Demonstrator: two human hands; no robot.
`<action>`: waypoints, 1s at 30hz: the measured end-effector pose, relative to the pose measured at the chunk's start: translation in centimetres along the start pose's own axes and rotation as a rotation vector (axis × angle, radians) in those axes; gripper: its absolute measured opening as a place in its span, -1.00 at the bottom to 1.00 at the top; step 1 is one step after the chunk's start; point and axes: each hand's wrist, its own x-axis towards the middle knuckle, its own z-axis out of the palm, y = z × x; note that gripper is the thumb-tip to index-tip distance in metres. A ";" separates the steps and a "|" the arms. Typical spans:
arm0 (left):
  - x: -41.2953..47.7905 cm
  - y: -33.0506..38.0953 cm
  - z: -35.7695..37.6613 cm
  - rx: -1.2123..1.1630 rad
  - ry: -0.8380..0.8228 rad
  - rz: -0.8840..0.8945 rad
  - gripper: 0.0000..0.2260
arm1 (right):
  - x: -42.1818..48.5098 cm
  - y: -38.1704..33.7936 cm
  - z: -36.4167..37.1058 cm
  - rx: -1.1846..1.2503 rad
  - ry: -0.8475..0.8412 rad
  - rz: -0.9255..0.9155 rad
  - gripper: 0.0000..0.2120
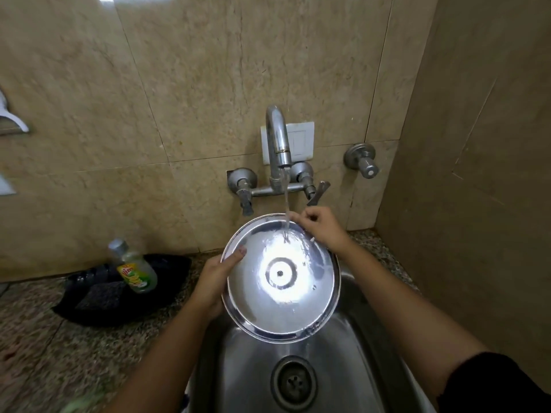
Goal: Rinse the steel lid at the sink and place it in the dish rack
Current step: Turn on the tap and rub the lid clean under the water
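Beige marble-like tiles cover the wall, and below them a speckled granite counter carries at the left a black tray with a dark rough scrubber and a clear soap bottle. Over the steel sink the left hand grips the left rim of the round shiny lid, thumb on its wet hollow side. Water falls from the curved chrome tap onto the lid, while the right hand, fingers curled, touches the far right rim.
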 end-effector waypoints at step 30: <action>-0.3 -0.9 2.1 -0.002 0.301 0.184 -0.63 | -12.0 3.1 8.7 -0.904 -0.116 -0.485 -0.43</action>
